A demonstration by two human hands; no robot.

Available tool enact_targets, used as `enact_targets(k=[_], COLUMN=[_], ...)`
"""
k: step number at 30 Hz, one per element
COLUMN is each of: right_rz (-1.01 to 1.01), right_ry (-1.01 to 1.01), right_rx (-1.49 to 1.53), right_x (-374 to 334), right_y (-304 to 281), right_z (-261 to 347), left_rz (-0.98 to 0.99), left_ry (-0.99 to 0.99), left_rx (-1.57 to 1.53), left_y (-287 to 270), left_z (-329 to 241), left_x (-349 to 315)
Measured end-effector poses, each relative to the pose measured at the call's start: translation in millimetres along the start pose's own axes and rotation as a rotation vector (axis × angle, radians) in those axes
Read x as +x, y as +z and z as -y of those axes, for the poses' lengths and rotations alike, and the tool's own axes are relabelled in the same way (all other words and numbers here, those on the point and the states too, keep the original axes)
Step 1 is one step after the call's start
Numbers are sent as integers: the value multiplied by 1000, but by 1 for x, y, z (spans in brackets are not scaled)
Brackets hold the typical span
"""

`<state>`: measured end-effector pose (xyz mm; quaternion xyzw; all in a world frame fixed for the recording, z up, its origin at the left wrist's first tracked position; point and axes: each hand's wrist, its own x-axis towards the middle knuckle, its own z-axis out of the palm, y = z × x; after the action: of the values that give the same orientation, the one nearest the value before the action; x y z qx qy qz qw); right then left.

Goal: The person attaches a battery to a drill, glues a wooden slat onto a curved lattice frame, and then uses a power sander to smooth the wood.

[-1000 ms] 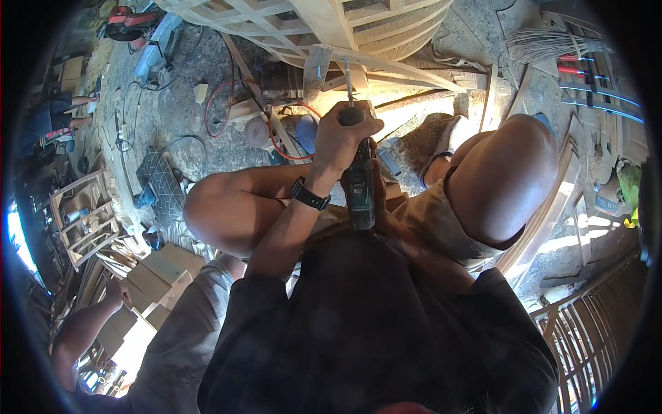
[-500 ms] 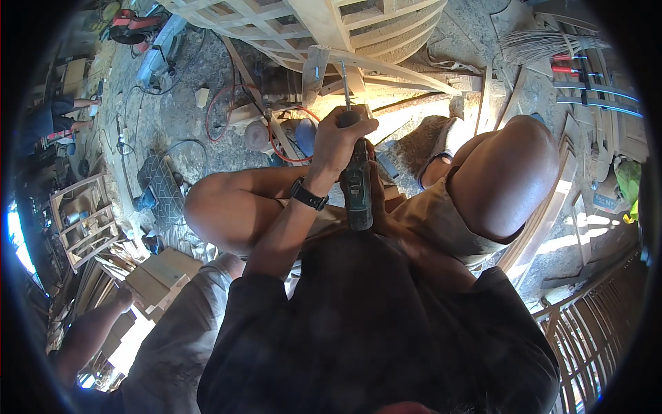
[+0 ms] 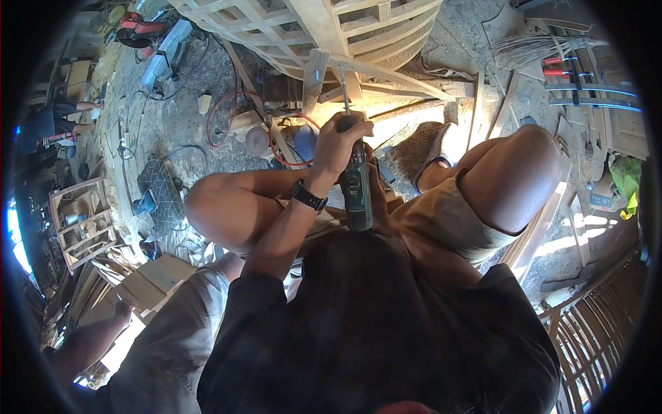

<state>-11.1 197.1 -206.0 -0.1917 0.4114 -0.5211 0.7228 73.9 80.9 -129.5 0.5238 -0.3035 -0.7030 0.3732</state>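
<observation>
A dark green cordless drill [image 3: 357,196] lies in front of my chest, with its long thin bit [image 3: 345,90] pointing away from me. My left hand [image 3: 332,148], a black watch on its wrist, is closed around the chuck end of the drill. Under the drill's body, my right hand [image 3: 379,196] grips it from the right side; most of its fingers are hidden. Beyond the bit stands a curved wooden lattice frame [image 3: 321,31] with a small upright wooden piece [image 3: 315,79] at its near edge. The bit's tip appears close to this frame, but I cannot tell whether they touch.
An orange-red hose [image 3: 211,124] curls on the dusty floor at left, near a red power tool [image 3: 141,27]. Clamps [image 3: 593,96] and a twig broom [image 3: 531,50] lie at far right. Another person's leg [image 3: 172,338] is behind me at lower left.
The view has shifted slightly. Both hands stay on the drill in nearly the same pose, and the bit still points toward the frame.
</observation>
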Motion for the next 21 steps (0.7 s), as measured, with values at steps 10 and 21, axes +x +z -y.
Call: enact_targets(k=[10, 21], right_rz=[96, 49], right_ry=[-516, -611], right_rx=[-748, -947], right_x=[-3, -18], right_y=[-21, -39], right_z=[-1, 21], left_rz=[18, -179], left_ry=[84, 210], left_rx=[-107, -50], left_y=[-8, -21], left_z=[10, -10], left_x=[11, 65])
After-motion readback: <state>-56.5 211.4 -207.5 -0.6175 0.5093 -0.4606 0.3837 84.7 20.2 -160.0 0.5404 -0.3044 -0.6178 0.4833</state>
